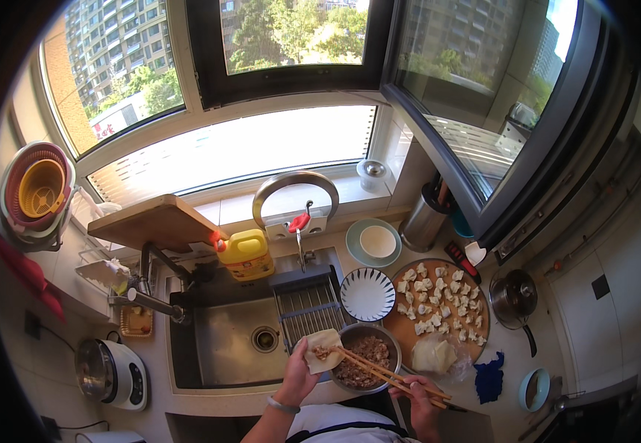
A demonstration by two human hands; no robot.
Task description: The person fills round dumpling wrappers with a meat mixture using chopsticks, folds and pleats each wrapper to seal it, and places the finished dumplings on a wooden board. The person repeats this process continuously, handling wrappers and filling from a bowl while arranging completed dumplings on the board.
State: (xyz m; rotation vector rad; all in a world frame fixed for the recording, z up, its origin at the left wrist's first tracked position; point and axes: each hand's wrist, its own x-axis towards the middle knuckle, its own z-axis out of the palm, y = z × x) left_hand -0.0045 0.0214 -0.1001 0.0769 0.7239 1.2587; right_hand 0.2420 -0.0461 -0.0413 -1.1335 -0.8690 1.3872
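Note:
My left hand point(297, 372) holds a square dough wrapper point(328, 339) flat, just left of the metal bowl's rim. A dab of minced filling point(321, 351) sits on the wrapper. In my right hand point(419, 400) is a pair of wooden chopsticks point(378, 374), their tips touching the wrapper by the filling. Beneath the chopsticks stands a metal bowl point(396, 346) of minced meat point(369, 355). On the round wooden board point(403, 332) to the right lie several folded wontons point(435, 299). A stack of wrappers point(434, 354) in clear plastic rests at the board's near edge.
A sink point(226, 332) with a metal drying rack point(303, 304) lies left of the bowl. Beyond it stand a striped plate point(368, 294), a small bowl point(378, 242) and a yellow jug point(246, 256). A lidded pot point(513, 293) and blue cloth point(489, 377) are at right. An open window sash point(436, 149) overhangs the counter.

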